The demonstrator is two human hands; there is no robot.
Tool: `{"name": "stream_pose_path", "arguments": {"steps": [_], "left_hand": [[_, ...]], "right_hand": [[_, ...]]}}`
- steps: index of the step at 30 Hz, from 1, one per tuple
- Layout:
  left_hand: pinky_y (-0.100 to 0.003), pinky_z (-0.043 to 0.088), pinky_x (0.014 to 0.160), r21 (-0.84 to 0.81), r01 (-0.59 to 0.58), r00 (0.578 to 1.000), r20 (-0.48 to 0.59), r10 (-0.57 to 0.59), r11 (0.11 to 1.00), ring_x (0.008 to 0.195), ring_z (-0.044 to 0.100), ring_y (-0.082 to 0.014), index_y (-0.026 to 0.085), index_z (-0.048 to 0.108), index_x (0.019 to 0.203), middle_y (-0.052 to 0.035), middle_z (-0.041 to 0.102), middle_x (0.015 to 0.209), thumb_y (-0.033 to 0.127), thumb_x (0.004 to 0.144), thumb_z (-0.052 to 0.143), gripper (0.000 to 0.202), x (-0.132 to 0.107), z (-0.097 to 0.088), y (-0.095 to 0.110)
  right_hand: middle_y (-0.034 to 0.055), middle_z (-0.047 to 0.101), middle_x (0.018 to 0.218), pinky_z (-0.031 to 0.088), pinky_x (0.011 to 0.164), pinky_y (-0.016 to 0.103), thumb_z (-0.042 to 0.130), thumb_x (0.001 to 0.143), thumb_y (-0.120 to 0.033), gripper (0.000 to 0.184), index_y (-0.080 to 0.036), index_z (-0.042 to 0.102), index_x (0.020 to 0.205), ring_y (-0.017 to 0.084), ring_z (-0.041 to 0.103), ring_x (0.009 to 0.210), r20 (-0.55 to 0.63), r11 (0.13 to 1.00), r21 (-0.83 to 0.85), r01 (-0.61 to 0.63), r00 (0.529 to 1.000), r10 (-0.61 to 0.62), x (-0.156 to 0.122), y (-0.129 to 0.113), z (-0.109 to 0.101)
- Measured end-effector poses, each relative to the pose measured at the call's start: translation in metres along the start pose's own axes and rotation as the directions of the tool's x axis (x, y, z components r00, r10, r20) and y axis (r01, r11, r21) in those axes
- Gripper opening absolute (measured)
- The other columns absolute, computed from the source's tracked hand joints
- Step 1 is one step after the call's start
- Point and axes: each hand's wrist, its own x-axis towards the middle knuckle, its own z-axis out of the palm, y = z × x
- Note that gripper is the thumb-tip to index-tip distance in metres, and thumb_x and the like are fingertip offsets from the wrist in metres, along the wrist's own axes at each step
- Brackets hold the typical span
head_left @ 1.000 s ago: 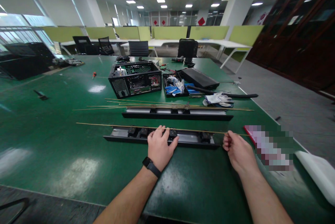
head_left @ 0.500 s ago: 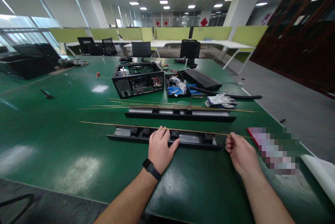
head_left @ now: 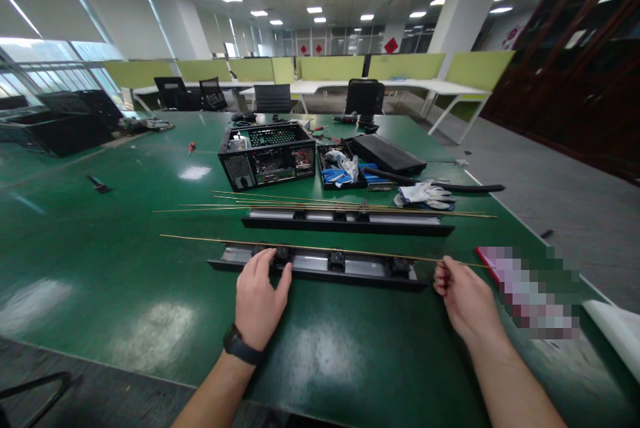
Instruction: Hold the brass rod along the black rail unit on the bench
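A long black channel (head_left: 360,279) with a silvery inside lies across the green table in front of me. Several black blocks, one being the block (head_left: 337,260), sit along it. My right hand (head_left: 465,298) pinches a thin brass-coloured rod (head_left: 193,238) near its right end. The rod runs leftward along the channel's far side and past its left end. Over the left part of the channel is my left hand (head_left: 260,298), its thumb apart from its fingers, close to two blocks that it partly hides. Whether its fingertips touch them, I cannot tell.
Behind lies a second black channel (head_left: 350,225) with several thin rods (head_left: 200,206) over it. Farther back are an opened computer case (head_left: 267,161), a tray with gloves (head_left: 343,168), white gloves (head_left: 427,195) and a black hose (head_left: 465,187). A blurred-out red-edged item (head_left: 530,295) lies at right.
My left hand has slid left along the channel, from its middle to its left part. My right hand keeps its pinch on the rod. The view has shifted slightly.
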Motion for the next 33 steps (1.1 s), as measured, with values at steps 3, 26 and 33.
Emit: {"name": "stream_pose_path", "arguments": {"steps": [3, 26, 33], "left_hand": [[-0.049, 0.053, 0.108, 0.016, 0.017, 0.999, 0.036, -0.017, 1.000, 0.121, 0.068, -0.0305, 0.017, 0.061, 0.130, -0.0154, 0.072, 0.130, 0.040, 0.099, 0.060, 0.038, -0.003, -0.001, -0.001], [-0.051, 0.049, 0.112, 0.197, 0.054, 0.990, 0.117, -0.079, 0.979, 0.136, 0.059, -0.0362, 0.015, 0.066, 0.133, -0.0211, 0.063, 0.146, 0.056, 0.098, 0.059, 0.054, -0.002, -0.002, -0.023], [-0.060, 0.046, 0.107, 0.293, 0.106, 0.992, 0.040, -0.123, 0.950, 0.127, 0.058, -0.0412, 0.022, 0.072, 0.128, -0.0131, 0.069, 0.142, 0.053, 0.093, 0.066, 0.047, -0.001, -0.012, -0.020]], "right_hand": [[0.0021, 0.060, 0.072, 0.039, 0.045, 0.019, 0.090, 0.068, -0.041, 0.033, -0.018, 0.067, 0.076, 0.011, 0.052, 0.062, -0.004, 1.000, -0.007, 0.003, 1.000, -0.003, 0.000, 0.000, 0.000], [0.0024, 0.061, 0.071, 0.039, 0.045, 0.018, 0.091, 0.069, -0.044, 0.035, -0.019, 0.068, 0.076, 0.011, 0.052, 0.062, 0.001, 1.000, -0.019, 0.002, 1.000, -0.002, 0.000, 0.002, 0.001], [0.0026, 0.061, 0.072, 0.039, 0.045, 0.018, 0.091, 0.069, -0.044, 0.035, -0.019, 0.067, 0.076, 0.011, 0.052, 0.062, -0.001, 1.000, -0.022, -0.001, 1.000, 0.001, 0.000, 0.001, 0.001]]}}
